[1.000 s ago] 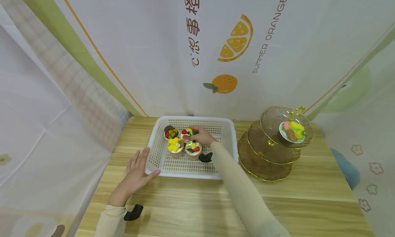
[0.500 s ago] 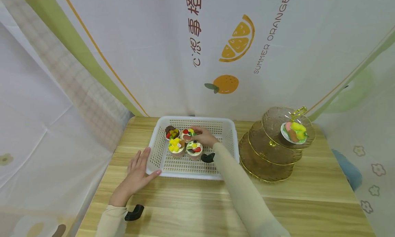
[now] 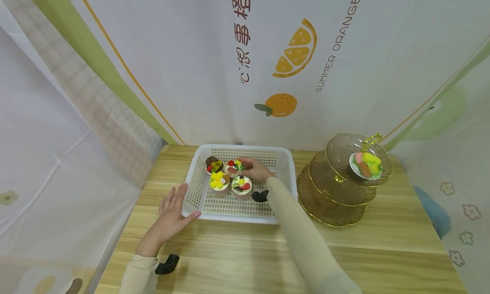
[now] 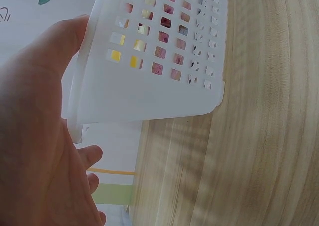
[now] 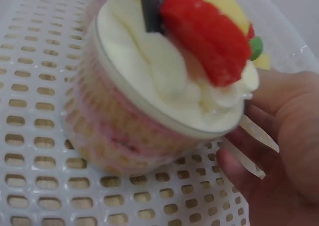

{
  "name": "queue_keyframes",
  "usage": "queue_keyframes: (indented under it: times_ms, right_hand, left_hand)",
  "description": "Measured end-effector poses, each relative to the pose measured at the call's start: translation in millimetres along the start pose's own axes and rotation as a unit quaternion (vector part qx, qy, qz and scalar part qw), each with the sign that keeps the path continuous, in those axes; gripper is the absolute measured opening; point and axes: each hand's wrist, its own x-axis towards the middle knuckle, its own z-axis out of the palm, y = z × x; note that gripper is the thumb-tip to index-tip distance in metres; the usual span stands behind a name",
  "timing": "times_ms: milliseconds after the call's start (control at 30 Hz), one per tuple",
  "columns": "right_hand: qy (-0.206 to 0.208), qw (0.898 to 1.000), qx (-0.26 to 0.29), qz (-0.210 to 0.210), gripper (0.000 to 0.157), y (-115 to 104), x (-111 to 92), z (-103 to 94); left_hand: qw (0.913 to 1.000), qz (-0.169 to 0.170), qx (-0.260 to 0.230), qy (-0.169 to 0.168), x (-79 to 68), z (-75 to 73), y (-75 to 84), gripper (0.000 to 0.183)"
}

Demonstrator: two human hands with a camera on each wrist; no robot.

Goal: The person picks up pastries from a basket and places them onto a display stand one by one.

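Several toy cupcakes stand grouped in the left half of a white plastic basket (image 3: 214, 210). My right hand (image 3: 257, 170) is inside the basket, its fingers loosely bent beside the right side of the back cupcake (image 3: 232, 169), which has red and green toppings. In the right wrist view, the front cupcake (image 5: 134, 111) with a red slice partly hides the fingers. To the left are a yellow-topped cupcake (image 3: 219, 181) and a chocolate-and-fruit one (image 3: 213, 165). My left hand (image 3: 168, 217) rests at the basket's front left corner, thumb on the rim (image 4: 84, 61), fingers along the outside.
A tiered, gold-rimmed clear stand (image 3: 337, 192) is right of the basket. On its top tier sits another toy dessert (image 3: 366, 165). Behind the wooden table (image 3: 237, 255) hangs a printed curtain (image 3: 199, 72). A black wrist device (image 3: 167, 264) is by the left sleeve.
My right hand has drawn slightly to the right, uncovering more of the back cupcake. The cupcakes keep their places in the basket. My left hand stays at the corner.
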Motion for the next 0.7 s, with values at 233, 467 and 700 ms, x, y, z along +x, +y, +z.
queue_keyframes:
  times_ms: [233, 467, 700]
  right_hand:
    - [0.034, 0.999, -0.018, 0.009, 0.066, 4, 7, 7.0]
    - [0.057, 0.998, -0.018, -0.007, 0.067, 7, 6, 14.2]
    - [0.078, 0.996, -0.035, -0.01, 0.068, 10, 11, 17.9]
  left_hand:
    - [1.0, -0.001, -0.002, 0.0, 0.1, 0.7, -0.2, 0.098]
    - [1.0, -0.001, -0.002, -0.001, -0.3, 1.1, 0.4, 0.098]
    - [1.0, 0.0, -0.001, 0.002, -0.6, 1.2, -0.4, 0.098]
